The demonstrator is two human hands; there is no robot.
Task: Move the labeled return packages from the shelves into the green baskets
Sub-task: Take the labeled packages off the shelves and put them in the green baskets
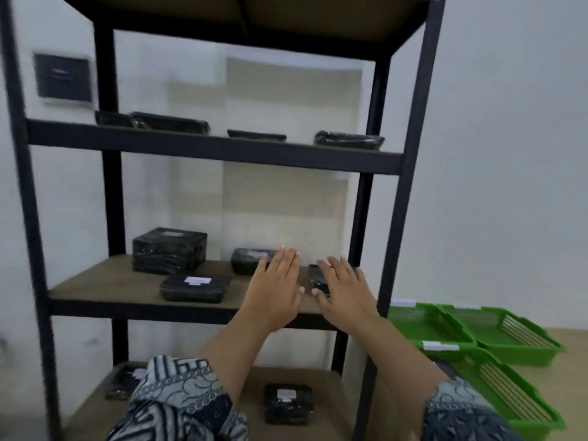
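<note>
Head view: small black package point(318, 279) lies between left hand point(275, 288) and right hand point(345, 291), nearer the right. Fingers straight, holding nothing.

left grip point(274, 294) and right grip point(345, 292) outstretched, fingers seemingly straight, palms down

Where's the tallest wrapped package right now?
Head view: the tall package sits at the left rear of the middle shelf, just behind a flat package and to the left of the left hand.
</note>
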